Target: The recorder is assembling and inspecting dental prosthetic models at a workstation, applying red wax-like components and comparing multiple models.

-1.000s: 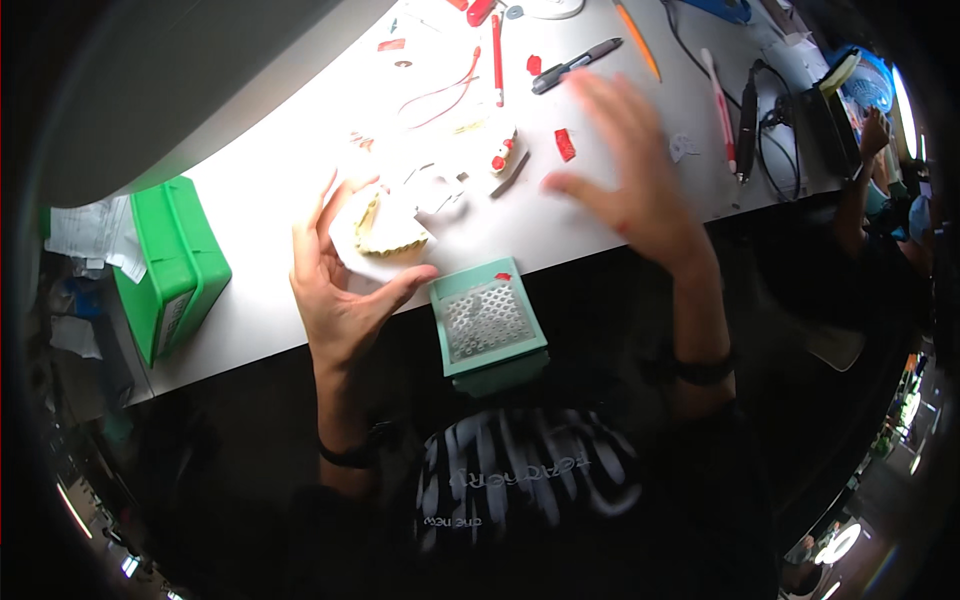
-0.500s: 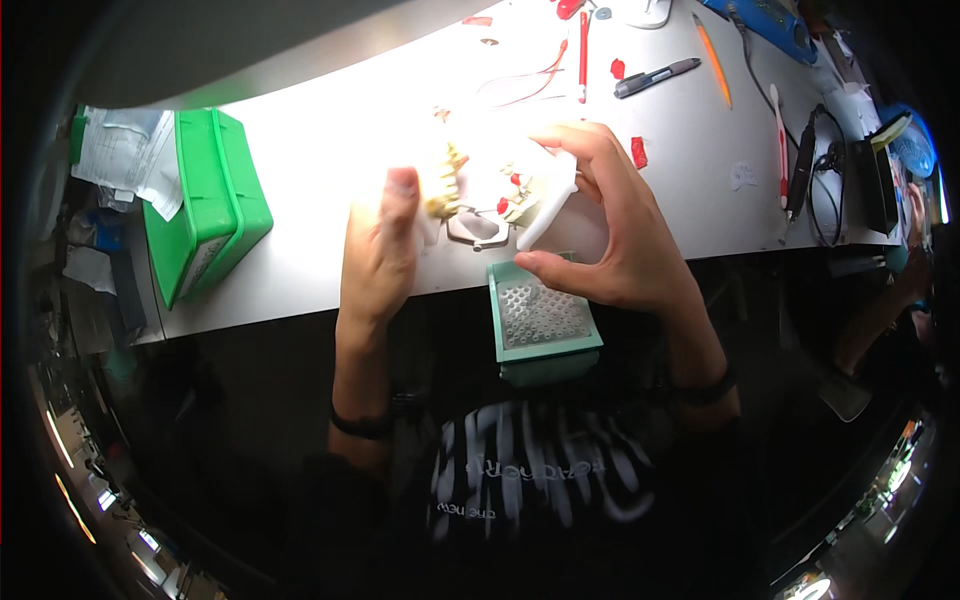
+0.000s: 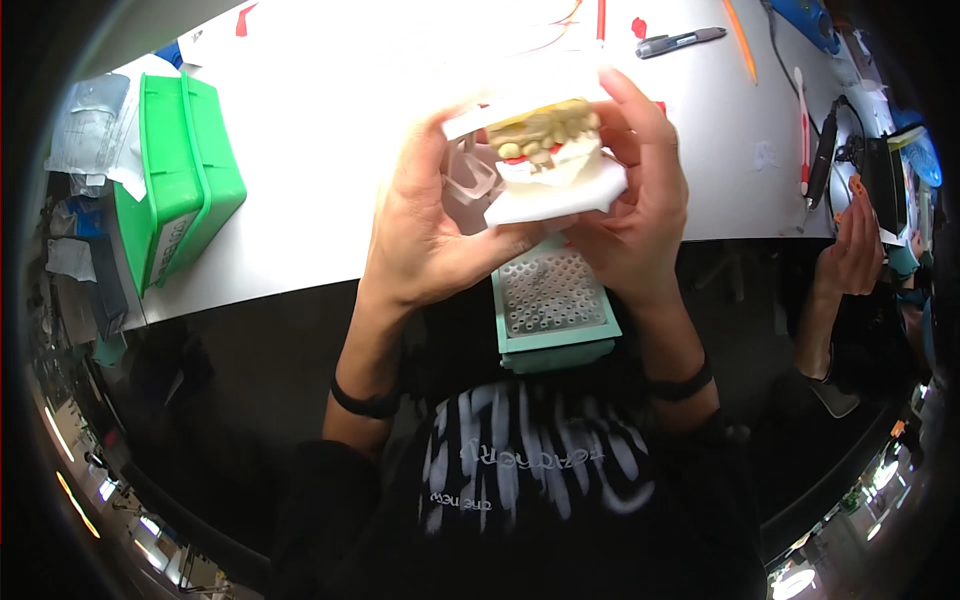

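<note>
In front of me is a dental model [image 3: 545, 130] of two plaster casts, their tooth rows now meeting. The upper cast has yellowish teeth; the lower cast [image 3: 555, 190] is white with a broad base and small red patches near its teeth. A pale hinge-like plastic frame [image 3: 466, 178] shows at its left side. My left hand [image 3: 415, 230] holds the model from the left, its thumb under the base. From the right, my right hand [image 3: 648, 190] wraps around it, fingers partly behind it. Glare washes out the model's top.
Below the model, a mint-green tray with a perforated metal grate [image 3: 555, 295] sticks out at the table edge. A green bin [image 3: 190, 180] stands left. A pen [image 3: 680, 42], an orange pencil [image 3: 740, 40] and a toothbrush [image 3: 803, 135] lie right. Another person's hand [image 3: 855, 245] is at far right.
The two casts, apart in separate hands before, have come together between both hands. My left hand has moved right to the model. The view has shifted, and the other person's hand shows more.
</note>
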A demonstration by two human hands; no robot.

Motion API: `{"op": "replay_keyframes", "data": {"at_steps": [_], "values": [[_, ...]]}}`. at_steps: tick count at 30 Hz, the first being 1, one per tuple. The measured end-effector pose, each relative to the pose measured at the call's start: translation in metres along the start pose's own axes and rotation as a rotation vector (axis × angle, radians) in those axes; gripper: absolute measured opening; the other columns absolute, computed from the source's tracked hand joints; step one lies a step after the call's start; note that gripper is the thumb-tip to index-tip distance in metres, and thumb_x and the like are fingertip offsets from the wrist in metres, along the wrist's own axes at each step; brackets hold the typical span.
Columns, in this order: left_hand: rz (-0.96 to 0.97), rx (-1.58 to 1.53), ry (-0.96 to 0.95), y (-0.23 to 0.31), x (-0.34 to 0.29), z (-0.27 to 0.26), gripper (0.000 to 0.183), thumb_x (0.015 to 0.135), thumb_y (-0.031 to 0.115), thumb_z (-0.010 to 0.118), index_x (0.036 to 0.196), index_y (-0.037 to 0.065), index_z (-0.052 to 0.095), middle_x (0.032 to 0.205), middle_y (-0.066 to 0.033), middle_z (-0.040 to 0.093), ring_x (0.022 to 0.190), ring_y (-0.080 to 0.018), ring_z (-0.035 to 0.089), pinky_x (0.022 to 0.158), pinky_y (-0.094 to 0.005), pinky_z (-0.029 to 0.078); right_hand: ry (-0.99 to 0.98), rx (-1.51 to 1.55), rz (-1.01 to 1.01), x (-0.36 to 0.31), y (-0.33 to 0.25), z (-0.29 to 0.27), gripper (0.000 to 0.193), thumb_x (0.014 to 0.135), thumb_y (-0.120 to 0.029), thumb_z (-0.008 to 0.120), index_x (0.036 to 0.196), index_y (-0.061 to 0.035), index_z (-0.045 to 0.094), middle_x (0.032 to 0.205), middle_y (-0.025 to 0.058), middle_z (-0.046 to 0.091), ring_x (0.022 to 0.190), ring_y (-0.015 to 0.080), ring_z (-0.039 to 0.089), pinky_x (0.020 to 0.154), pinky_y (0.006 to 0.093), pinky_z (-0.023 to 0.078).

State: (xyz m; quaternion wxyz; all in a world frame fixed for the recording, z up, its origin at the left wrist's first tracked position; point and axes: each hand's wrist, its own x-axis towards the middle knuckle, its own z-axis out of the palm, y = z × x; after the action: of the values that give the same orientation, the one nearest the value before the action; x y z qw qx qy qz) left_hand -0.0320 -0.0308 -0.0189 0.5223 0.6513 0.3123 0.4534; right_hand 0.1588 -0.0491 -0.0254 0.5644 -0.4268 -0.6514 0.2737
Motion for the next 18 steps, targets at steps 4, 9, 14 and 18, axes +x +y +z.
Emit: {"op": "replay_keyframes", "data": {"at_steps": [4, 9, 14, 18], "values": [[0.118, -0.124, 0.053, 0.001, 0.001, 0.009, 0.093, 0.074, 0.012, 0.094, 0.147, -0.001, 0.037, 0.135, -0.0185, 0.061, 0.122, -0.0269, 0.065, 0.101, -0.0382, 0.055, -0.087, 0.005, 0.066, -0.001, -0.007, -0.006, 0.093, 0.08, -0.021, 0.09, 0.153, 0.0035, 0.038, 0.127, 0.014, 0.06, 0.12, 0.0221, 0.063, 0.097, 0.0311, 0.055], [0.213, 0.068, -0.009, 0.002, 0.004, 0.006, 0.104, 0.073, 0.016, 0.093, 0.153, -0.001, 0.029, 0.145, -0.023, 0.051, 0.125, -0.0302, 0.061, 0.107, -0.043, 0.051, -0.121, -0.055, 0.021, 0.002, -0.004, -0.016, 0.088, 0.078, -0.013, 0.089, 0.151, 0.0047, 0.043, 0.114, 0.0089, 0.058, 0.108, 0.0169, 0.062, 0.096, 0.031, 0.054], [0.2, 0.0, -0.057, 0.0, -0.003, 0.004, 0.1, 0.074, 0.004, 0.09, 0.156, 0.001, 0.033, 0.153, -0.0223, 0.048, 0.135, -0.0314, 0.055, 0.111, -0.0454, 0.048, -0.059, -0.281, -0.102, 0.004, -0.01, -0.018, 0.084, 0.075, -0.037, 0.09, 0.137, 0.0065, 0.054, 0.098, 0.0069, 0.056, 0.083, 0.0171, 0.054, 0.078, 0.0325, 0.051], [0.066, -0.044, -0.069, 0.005, -0.007, 0.0, 0.095, 0.079, -0.006, 0.078, 0.158, -0.007, 0.026, 0.152, -0.0283, 0.046, 0.132, -0.0343, 0.057, 0.111, -0.0472, 0.047, -0.046, -0.208, 0.006, 0.002, -0.009, -0.009, 0.076, 0.08, -0.048, 0.082, 0.131, 0.0035, 0.059, 0.102, 0.0158, 0.064, 0.087, 0.0308, 0.064, 0.076, 0.0397, 0.054]]}}
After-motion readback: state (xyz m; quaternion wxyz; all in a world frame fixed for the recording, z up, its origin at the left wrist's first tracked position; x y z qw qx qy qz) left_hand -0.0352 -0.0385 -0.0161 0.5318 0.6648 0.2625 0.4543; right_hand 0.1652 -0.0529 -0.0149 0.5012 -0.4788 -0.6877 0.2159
